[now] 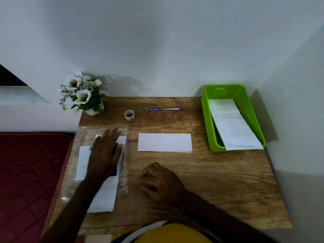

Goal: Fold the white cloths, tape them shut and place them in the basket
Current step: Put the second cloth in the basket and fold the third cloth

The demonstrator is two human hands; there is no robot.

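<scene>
While the left hand (107, 151) presses flat on the plastic packet (98, 165), the right hand (158, 181) rests loosely curled, holding nothing. A folded white cloth (164, 142) lies at the right hand's twelve o'clock. The green basket (206, 120) sits at two o'clock.

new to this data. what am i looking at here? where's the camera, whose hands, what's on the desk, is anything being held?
No robot here: a person works with bare hands, and the single picture comes from a wide-angle camera worn on the head, looking down at a wooden table.

The left hand lies flat, fingers straight, on a clear plastic packet with white sheets inside. The right hand rests loosely curled on the wood, holding nothing.

In the middle lies a folded white cloth. Behind it sit a tape roll and a blue pen. At right, a green basket already holds a white folded piece. A flower pot stands at the back left corner.
</scene>
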